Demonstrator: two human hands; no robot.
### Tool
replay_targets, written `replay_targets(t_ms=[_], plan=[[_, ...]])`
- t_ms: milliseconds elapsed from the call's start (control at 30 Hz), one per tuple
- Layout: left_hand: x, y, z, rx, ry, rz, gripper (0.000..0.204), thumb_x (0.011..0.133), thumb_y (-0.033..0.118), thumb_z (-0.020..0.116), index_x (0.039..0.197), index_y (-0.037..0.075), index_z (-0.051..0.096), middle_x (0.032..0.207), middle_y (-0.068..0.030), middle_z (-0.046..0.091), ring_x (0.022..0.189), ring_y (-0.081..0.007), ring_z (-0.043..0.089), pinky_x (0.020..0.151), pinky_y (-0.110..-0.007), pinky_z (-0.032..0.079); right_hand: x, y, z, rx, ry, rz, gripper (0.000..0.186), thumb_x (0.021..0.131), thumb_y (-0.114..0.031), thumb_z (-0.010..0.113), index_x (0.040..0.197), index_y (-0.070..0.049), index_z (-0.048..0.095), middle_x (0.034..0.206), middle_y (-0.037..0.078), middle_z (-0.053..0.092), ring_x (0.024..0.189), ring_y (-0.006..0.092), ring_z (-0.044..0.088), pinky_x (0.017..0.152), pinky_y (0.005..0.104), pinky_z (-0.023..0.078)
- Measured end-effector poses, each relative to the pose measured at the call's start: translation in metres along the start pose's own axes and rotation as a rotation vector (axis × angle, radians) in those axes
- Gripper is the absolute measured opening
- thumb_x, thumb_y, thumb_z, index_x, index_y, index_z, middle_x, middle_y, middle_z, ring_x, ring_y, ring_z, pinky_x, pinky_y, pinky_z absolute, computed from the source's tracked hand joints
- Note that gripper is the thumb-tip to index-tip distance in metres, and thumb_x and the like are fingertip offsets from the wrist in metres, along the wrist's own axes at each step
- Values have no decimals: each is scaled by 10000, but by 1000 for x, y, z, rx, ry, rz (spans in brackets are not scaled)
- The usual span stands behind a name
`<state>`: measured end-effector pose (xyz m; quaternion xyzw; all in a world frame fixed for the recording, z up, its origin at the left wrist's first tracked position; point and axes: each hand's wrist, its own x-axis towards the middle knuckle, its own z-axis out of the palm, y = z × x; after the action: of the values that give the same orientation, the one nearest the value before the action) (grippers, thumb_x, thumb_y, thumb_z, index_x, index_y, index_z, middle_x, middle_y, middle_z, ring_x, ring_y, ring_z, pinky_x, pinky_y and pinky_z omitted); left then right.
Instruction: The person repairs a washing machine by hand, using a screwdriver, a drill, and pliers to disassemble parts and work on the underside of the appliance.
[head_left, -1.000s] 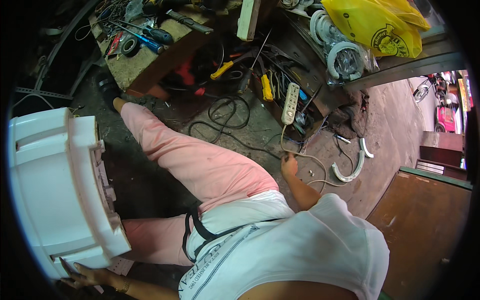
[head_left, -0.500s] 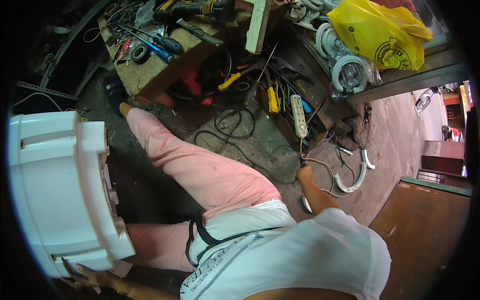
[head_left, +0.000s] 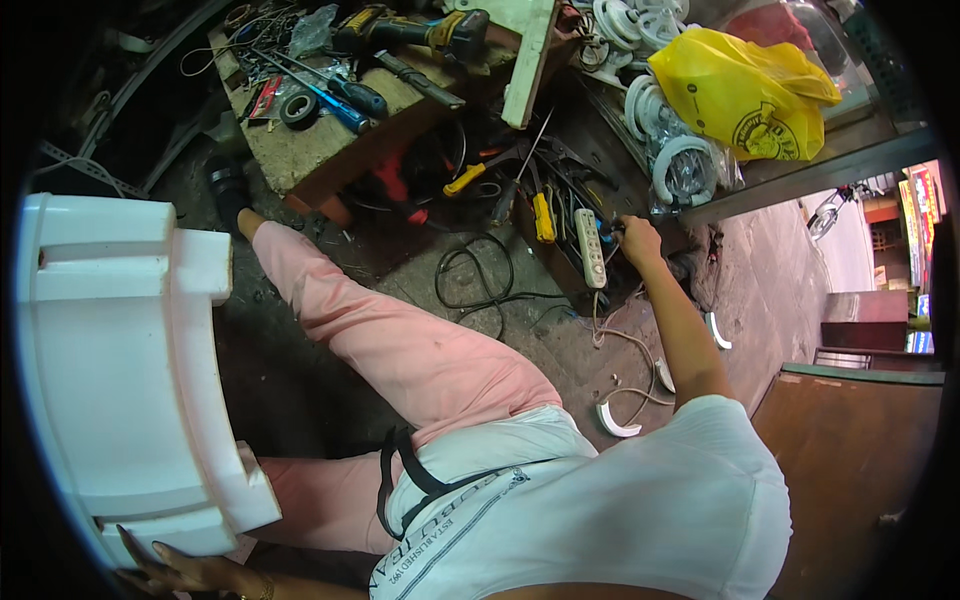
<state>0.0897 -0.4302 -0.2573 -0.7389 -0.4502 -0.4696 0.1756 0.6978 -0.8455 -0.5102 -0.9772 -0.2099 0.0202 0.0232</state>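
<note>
A large white plastic housing (head_left: 110, 350) stands at my left, its right edge stepped and cut out. My left hand (head_left: 190, 572) rests against its lower edge with the fingers spread. My right hand (head_left: 640, 242) is closed beside a white power strip (head_left: 590, 248). A small dark thing shows at its fingertips, too small to name. The strip lies over a box full of tools (head_left: 560, 262), its pale cord (head_left: 625, 335) trailing onto the floor. A black cable (head_left: 480, 300) loops on the floor left of the strip; its end is hidden.
A wooden bench (head_left: 300, 165) at the far left bears a yellow-black power drill (head_left: 455, 35), screwdrivers (head_left: 355, 95) and a tape roll (head_left: 298, 110). A yellow bag (head_left: 745, 90) and white ring-shaped parts (head_left: 685, 160) lie at the far right. Curved white pieces (head_left: 618, 420) are on the floor.
My right hand has moved away from me, from the floor by the cord to beside the power strip. The black cable has shifted. My left hand stays on the housing; the whole view has moved slightly.
</note>
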Motion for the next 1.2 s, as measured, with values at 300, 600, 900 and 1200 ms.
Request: replay_targets(t_ms=[300,600,900,1200], plan=[[4,16,0,-45,-27,-30,551,946,498,441,1289,87,571,1495,-249,185,1397,-390,187,1090,-544,295,30,9,20,-195,-227,-161,218,762,-242,703,962,-155,704,913,140,680,868,328,658,726,448,521],[11,15,-9,105,-15,78,609,940,561,394,1258,84,600,1447,-284,293,1330,-429,301,1066,-559,315,47,31,31,-130,-384,-380,330,782,-205,676,1090,-112,608,918,152,669,887,364,635,738,474,503],[18,45,-2,131,-35,212,626,887,423,528,1373,43,418,1439,-239,331,1323,-394,341,1074,-500,309,11,-40,-11,984,-691,-28,209,939,-184,572,1113,-77,528,919,-18,559,819,99,534,703,262,443],[-49,224,105,-1104,-1059,64,811,807,243,704,1428,-45,269,1469,-193,325,1358,-349,314,1117,-440,242,-64,-230,-128,1604,-958,-383,409,919,-291,618,1225,-42,514,955,-4,591,820,65,551,684,209,442]])
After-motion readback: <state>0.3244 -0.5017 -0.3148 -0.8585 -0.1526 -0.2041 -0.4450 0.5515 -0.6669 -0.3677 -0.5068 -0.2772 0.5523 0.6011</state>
